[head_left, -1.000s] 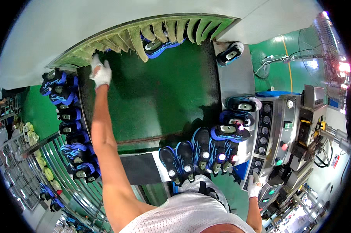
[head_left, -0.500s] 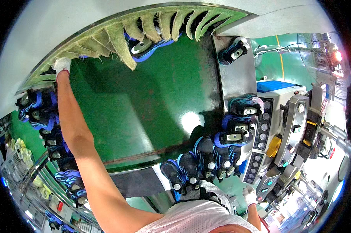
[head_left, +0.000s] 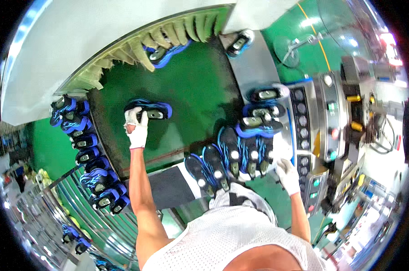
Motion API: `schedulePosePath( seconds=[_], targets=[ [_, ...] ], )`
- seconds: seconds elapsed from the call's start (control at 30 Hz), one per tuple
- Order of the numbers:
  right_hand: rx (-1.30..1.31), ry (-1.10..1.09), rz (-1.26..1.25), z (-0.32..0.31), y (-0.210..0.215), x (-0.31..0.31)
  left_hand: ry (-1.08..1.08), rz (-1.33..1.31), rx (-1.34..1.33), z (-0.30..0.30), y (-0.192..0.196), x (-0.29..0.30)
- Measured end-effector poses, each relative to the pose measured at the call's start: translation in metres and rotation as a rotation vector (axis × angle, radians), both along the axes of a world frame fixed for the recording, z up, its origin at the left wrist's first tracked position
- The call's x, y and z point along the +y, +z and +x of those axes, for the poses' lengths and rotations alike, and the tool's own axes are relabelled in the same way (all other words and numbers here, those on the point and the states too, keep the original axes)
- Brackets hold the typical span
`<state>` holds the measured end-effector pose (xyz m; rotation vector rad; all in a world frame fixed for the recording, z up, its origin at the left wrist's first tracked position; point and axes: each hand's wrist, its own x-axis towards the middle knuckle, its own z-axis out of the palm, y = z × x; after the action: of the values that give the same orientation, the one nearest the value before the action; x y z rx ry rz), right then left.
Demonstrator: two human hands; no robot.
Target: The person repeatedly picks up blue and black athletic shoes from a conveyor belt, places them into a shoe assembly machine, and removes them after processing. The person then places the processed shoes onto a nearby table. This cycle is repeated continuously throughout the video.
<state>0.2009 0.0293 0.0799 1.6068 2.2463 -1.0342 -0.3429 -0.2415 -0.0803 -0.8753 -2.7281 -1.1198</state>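
On the green conveyor belt (head_left: 182, 90), my left hand (head_left: 136, 128), in a white glove, grips the near end of a black and blue shoe (head_left: 157, 113). A pale plate shows in the shoe's top opening, and the glove covers part of its left end. Off to the right, my gloved right hand (head_left: 288, 176) hangs with nothing in it, fingers loosely stretched toward the row of shoes (head_left: 234, 149) at the belt's near right corner. Another blue-edged shoe (head_left: 163, 54) lies at the far side, partly under the strip curtain (head_left: 127, 52).
More shoes (head_left: 87, 142) line the belt's left edge, above a metal roller rack (head_left: 109, 235). A single shoe (head_left: 240, 43) rests on the grey ledge at the far right. Control panels with round dials (head_left: 300, 108) stand to the right.
My left hand has drawn back from the curtain's left end onto the belt, with a shoe now in its grip. My right hand has risen toward the shoes on the right. The view has shifted.
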Motion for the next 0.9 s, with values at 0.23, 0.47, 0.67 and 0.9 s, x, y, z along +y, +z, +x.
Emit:
schedulePosePath(
  seconds=[0.23,0.47,0.67,0.9],
  targets=[
    [0.396,0.483,-0.074,-0.159,0.038,-0.057,-0.415,0.072,-0.304,0.156,0.127,0.066],
    [0.742,0.049,0.582,-0.106,0.006,-0.025,-1.191,0.152,-0.028,0.274,0.216,0.209],
    [0.714,-0.600,-0.122,0.035,0.095,-0.010,-1.710,0.385,0.121,0.397,0.306,0.304],
    [1.609,-1.316,-0.102,0.174,0.088,-0.067,-1.678,0.458,-0.475,0.546,0.311,0.377]
  ],
)
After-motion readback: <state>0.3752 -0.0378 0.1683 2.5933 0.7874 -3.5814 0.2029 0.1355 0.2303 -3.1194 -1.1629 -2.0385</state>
